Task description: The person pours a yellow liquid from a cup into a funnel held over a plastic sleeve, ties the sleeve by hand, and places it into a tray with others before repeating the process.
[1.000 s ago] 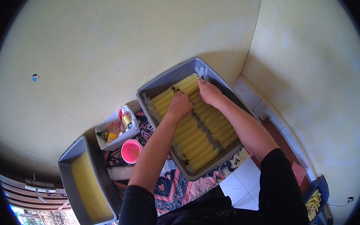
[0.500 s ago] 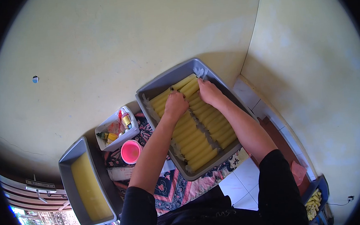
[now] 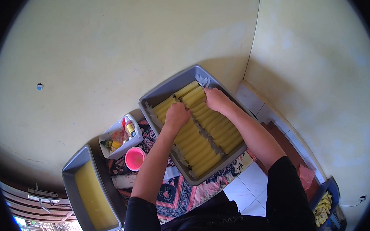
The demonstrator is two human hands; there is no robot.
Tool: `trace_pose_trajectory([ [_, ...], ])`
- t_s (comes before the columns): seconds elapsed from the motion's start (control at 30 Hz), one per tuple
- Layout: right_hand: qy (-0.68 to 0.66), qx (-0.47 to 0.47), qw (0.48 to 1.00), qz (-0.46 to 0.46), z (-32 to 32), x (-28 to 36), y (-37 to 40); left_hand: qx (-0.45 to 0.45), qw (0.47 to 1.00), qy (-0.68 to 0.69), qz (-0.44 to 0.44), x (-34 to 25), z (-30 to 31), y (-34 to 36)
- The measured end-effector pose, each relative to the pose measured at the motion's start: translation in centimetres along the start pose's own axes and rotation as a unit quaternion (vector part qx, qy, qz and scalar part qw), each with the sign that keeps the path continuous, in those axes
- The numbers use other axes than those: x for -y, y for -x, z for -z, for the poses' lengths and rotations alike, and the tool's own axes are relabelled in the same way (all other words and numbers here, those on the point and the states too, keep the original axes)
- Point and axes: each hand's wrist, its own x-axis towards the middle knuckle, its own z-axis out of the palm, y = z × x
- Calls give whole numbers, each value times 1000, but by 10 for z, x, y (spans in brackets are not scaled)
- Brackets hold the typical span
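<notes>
A large grey tray (image 3: 243,147) in the middle of the head view holds two columns of slim yellow tubes (image 3: 204,160) in clear plastic, laid side by side. Toward the far end of the right column, one yellow tube (image 3: 197,102) lies between my hands. My left hand (image 3: 178,115) is closed at its left end, over the seam between the columns. At its other end, close to the tray's right wall, the fingers of my right hand (image 3: 217,100) are closed too. My fingertips are partly hidden. Loose plastic ends (image 3: 202,80) stick up in the far corner.
A second grey tub (image 3: 90,153) with yellow liquid (image 3: 93,193) stands at left. Between them are a white box (image 3: 136,139) of small bottles and a pink cup (image 3: 135,158), on a patterned cloth (image 3: 166,195). A blue crate (image 3: 333,191) with pale yellow pieces sits lower right. Walls rise behind and right.
The far tubes by my hands lie straighter and closer in line now. My hands have stayed at nearly the same place in the tray, while the view has tilted up slightly.
</notes>
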Motion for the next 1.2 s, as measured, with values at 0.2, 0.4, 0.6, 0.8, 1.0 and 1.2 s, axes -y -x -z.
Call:
trace_pose_trajectory([
  [0.2, -5, 45, 999, 1, 21, 26, 20, -23, 998, 52, -29, -5, 24, 32],
  [0.4, -49, 46, 998, 11, 31, 64, 53, -85, 985, 143, -38, -3, 55, 85],
  [0.6, -83, 36, 994, 60, 23, 118, 79, -125, 978, 168, -21, 16, 77, 141],
  [0.8, -107, 7, 983, 150, 19, 180, 96, -142, 969, 201, 22, 35, 102, 197],
  [1.0, -123, 15, 970, 209, -4, 227, 107, -195, 960, 195, 39, 63, 112, 241],
  [1.2, -143, 45, 960, 237, -29, 255, 118, -186, 957, 213, 68, 82, 108, 267],
])
